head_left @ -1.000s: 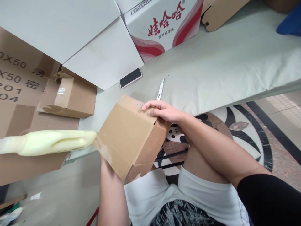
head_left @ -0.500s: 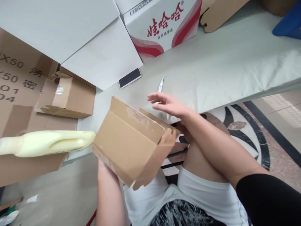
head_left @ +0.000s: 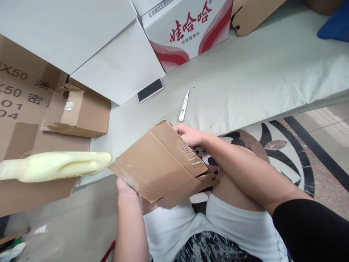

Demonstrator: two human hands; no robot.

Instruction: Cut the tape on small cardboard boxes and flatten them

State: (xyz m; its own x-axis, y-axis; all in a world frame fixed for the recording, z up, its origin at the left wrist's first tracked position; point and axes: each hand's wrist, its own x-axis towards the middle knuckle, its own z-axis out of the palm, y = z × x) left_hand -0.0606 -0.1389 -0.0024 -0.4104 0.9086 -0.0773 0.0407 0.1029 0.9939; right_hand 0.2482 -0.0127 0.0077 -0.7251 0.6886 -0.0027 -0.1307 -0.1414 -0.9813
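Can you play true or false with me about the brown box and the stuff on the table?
1. The left hand and the right hand both hold the box. True.
2. The phone lies on top of the box. False: it lies on the table, apart from the box.
3. The white tool lies on the table, and no hand touches it. True.
4. The carton with red letters is brown. False: it is white with red stripes.
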